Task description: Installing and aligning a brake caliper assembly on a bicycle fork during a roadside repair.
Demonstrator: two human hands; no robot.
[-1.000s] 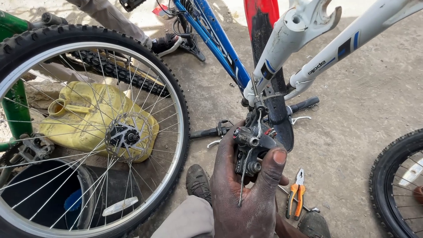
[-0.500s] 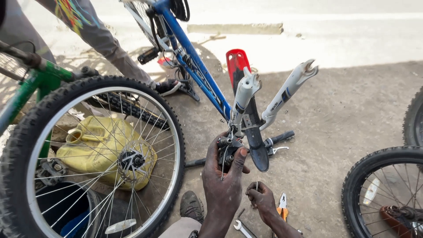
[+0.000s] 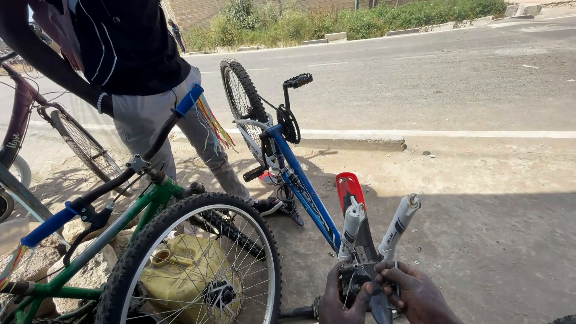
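Gripping the fork crown (image 3: pixel 358 277) of an upturned blue bike (image 3: pixel 303 186), both hands sit at the bottom edge of the view. The left hand (image 3: pixel 339 299) has its fingers curled around the crown's left side; the right hand (image 3: pixel 414 294) wraps fingers over its right side. Two white fork legs (image 3: pixel 399 223) rise above them, beside a red mudguard (image 3: pixel 348 189). Left of these stands a green bike's wheel (image 3: pixel 198 270), with a yellow jerrycan (image 3: pixel 177 273) behind its spokes. Another person (image 3: pixel 138 66) stands beyond.
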